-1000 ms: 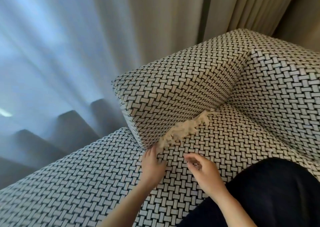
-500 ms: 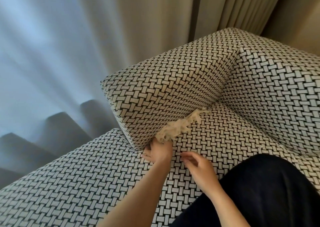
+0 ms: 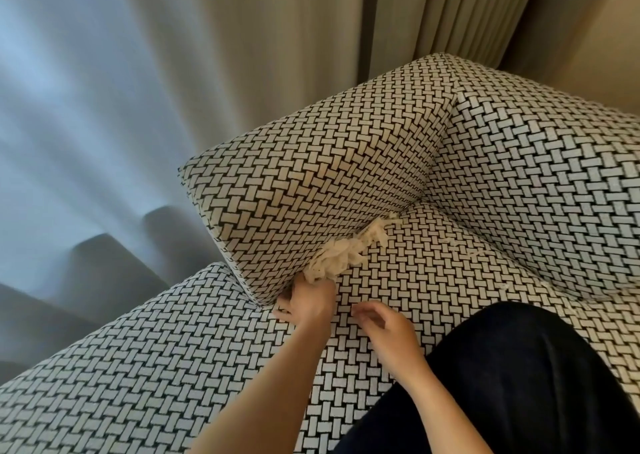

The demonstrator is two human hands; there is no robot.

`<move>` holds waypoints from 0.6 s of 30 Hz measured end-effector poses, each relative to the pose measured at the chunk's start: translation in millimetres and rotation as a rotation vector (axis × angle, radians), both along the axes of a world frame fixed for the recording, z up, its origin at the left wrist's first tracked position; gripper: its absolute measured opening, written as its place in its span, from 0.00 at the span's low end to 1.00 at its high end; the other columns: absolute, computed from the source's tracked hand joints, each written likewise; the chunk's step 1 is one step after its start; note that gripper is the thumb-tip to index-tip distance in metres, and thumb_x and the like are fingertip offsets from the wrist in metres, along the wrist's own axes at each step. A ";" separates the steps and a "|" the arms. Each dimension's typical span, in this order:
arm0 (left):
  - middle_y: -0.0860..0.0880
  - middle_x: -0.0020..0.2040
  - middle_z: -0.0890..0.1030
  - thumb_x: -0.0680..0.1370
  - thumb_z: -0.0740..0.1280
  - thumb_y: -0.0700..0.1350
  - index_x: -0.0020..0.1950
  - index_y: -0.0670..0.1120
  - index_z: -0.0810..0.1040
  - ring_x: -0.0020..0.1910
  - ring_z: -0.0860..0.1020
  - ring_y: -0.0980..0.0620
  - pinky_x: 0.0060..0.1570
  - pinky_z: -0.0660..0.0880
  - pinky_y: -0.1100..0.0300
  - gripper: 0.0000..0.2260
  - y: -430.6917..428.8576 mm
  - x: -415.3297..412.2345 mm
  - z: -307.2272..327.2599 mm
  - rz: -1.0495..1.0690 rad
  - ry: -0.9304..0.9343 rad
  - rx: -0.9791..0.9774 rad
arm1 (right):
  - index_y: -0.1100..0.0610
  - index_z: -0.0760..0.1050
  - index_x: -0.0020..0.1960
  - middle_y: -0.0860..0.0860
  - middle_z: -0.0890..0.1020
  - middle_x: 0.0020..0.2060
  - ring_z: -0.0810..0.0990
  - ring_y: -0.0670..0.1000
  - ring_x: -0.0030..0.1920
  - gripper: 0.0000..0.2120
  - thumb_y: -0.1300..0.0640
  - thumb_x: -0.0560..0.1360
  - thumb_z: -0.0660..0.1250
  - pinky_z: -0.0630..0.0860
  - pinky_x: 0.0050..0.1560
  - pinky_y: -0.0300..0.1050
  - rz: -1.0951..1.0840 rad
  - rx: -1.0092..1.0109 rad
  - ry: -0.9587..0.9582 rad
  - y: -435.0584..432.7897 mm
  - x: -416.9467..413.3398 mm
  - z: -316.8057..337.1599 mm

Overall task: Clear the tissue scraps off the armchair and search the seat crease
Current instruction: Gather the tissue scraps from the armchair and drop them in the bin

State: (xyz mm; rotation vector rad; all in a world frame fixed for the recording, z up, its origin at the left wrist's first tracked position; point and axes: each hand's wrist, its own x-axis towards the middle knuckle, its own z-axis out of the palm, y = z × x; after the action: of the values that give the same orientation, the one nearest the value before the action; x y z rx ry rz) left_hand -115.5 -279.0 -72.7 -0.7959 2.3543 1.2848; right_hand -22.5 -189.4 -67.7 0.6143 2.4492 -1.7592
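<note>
**Left hand (image 3: 306, 303) grips the tissue scraps (image 3: 346, 251) at the crease (image 3: 408, 208)**

Fingers curled in, back of the hand to the camera, and the left hand has the near end of that pale clump held right where the armrest (image 3: 311, 176) meets the seat (image 3: 433, 280). The fingertips themselves are tucked out of sight under the hand. The right hand (image 3: 384, 329) hovers just beside it over the seat. Its fingers are loosely bent, thumb and forefinger narrowly apart, with nothing in them that I can see.

Look at those scraps: cream, shredded and frilly, a ragged rope of soft paper lying along the crease. It's thick at the hand's end and thins toward the back corner. It sits at the foot of the armrest, touching both armrest and seat.

The armchair (image 3: 433, 83) is boxy, covered all over in a coarse basket-weave cloth, white blocks on black lines. The armrest is a square-edged block with a sharp front corner. The backrest (image 3: 540, 183) rises on the right, and the three faces meet in a tight inner corner just past the far end of the tissue. A couple of tiny pale flecks (image 3: 475, 253) lie on the seat near the backrest, too small to tell what they are.

Now the room to move. There's open seat between the hands and the backrest. A dark trouser leg (image 3: 519, 384) covers the near right of the seat, close by the right wrist. Past the armrest's front corner the same weave spreads wide to the lower left. Behind it all, a smooth grey-beige curtain (image 3: 138, 107) hangs in long soft folds.
</note>
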 end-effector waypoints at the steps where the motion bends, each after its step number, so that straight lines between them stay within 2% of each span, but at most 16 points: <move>1: 0.43 0.75 0.57 0.75 0.61 0.47 0.69 0.53 0.68 0.75 0.46 0.42 0.73 0.45 0.44 0.22 -2.9 1.7 0.8 -0.008 0.014 -0.001 | 0.51 0.78 0.55 0.40 0.80 0.49 0.75 0.35 0.51 0.09 0.59 0.78 0.62 0.69 0.45 0.23 -0.013 -0.004 0.008 1.2 -0.8 0.9; 4: 0.41 0.74 0.60 0.76 0.61 0.48 0.67 0.52 0.70 0.75 0.47 0.42 0.73 0.45 0.44 0.19 -9.3 5.9 3.9 -0.046 0.052 -0.004 | 0.51 0.77 0.56 0.41 0.78 0.50 0.76 0.39 0.53 0.09 0.58 0.78 0.62 0.69 0.48 0.28 -0.114 -0.070 0.033 7.5 -6.1 4.9; 7: 0.42 0.73 0.62 0.75 0.64 0.45 0.67 0.51 0.71 0.74 0.50 0.42 0.73 0.47 0.44 0.20 -8.3 11.3 2.6 -0.050 0.109 0.065 | 0.49 0.76 0.54 0.44 0.79 0.51 0.77 0.44 0.54 0.08 0.58 0.78 0.62 0.72 0.56 0.39 -0.223 -0.169 0.026 11.9 -9.3 7.0; 10: 0.46 0.67 0.66 0.71 0.66 0.40 0.64 0.52 0.73 0.69 0.57 0.46 0.71 0.55 0.45 0.21 -3.9 23.4 0.5 -0.106 0.206 0.173 | 0.50 0.77 0.51 0.48 0.81 0.52 0.78 0.47 0.55 0.07 0.59 0.78 0.62 0.72 0.60 0.45 -0.274 -0.225 0.020 13.1 -10.1 6.8; 12: 0.51 0.62 0.66 0.70 0.66 0.38 0.60 0.54 0.74 0.67 0.59 0.50 0.69 0.60 0.46 0.20 -3.1 31.4 -3.4 -0.141 0.231 0.274 | 0.50 0.77 0.51 0.49 0.81 0.52 0.78 0.48 0.55 0.07 0.59 0.78 0.62 0.73 0.60 0.45 -0.301 -0.259 0.014 14.3 -9.4 7.5; 14: 0.53 0.60 0.72 0.70 0.66 0.38 0.59 0.54 0.74 0.65 0.64 0.52 0.66 0.65 0.46 0.20 -6.4 35.4 -6.2 -0.163 0.288 0.313 | 0.51 0.78 0.50 0.50 0.82 0.51 0.79 0.48 0.53 0.07 0.60 0.77 0.62 0.74 0.58 0.44 -0.333 -0.301 0.019 15.4 -8.1 8.4; 16: 0.51 0.59 0.75 0.70 0.66 0.37 0.58 0.52 0.72 0.61 0.71 0.51 0.62 0.70 0.48 0.19 -9.7 33.0 -6.9 -0.050 0.328 0.381 | 0.52 0.78 0.50 0.50 0.82 0.50 0.80 0.47 0.51 0.07 0.61 0.78 0.62 0.74 0.54 0.41 -0.356 -0.341 0.031 16.2 -7.0 10.0; 18: 0.47 0.60 0.74 0.71 0.66 0.36 0.61 0.50 0.71 0.59 0.73 0.48 0.61 0.72 0.49 0.20 -11.2 28.1 -5.0 0.131 0.283 0.457 | 0.52 0.78 0.49 0.50 0.82 0.49 0.80 0.47 0.51 0.07 0.61 0.78 0.62 0.74 0.53 0.40 -0.362 -0.357 0.035 15.9 -6.7 11.3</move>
State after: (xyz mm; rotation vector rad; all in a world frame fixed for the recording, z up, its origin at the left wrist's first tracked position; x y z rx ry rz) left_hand -87.4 -290.3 -77.7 -0.6605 2.0942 2.0082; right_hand -29.2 -173.5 -56.4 1.0384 2.0567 -2.2800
